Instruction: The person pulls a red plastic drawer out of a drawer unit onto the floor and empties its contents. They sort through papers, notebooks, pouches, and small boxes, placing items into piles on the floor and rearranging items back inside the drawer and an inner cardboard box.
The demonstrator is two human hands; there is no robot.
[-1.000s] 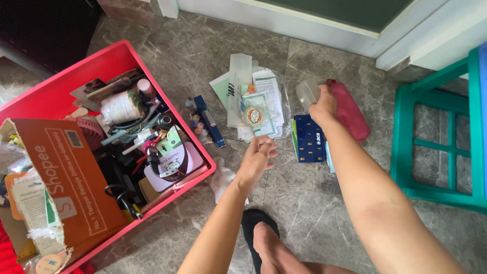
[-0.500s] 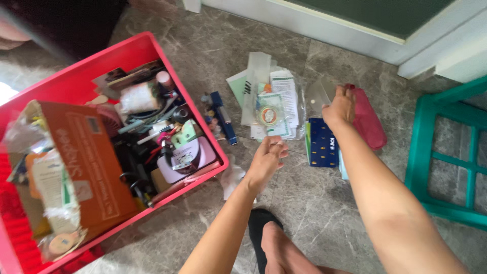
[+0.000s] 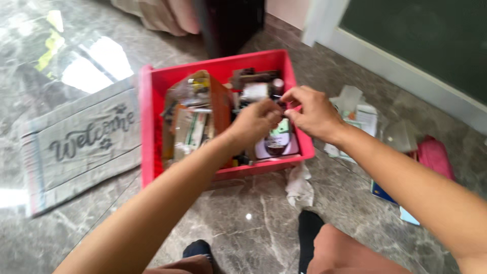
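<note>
You are in a home, near an entrance — a grey doormat (image 3: 81, 144) lies on the polished marble floor (image 3: 253, 218), a white door frame (image 3: 406, 66) stands close, and a red box (image 3: 223, 76) holds mixed household things.

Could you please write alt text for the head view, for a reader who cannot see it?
Both hands, left hand and right hand, meet over a red bin crammed with packets and small items on a grey marble floor. A grey doormat lies left of the bin; papers and a pink pouch lie right.
</note>
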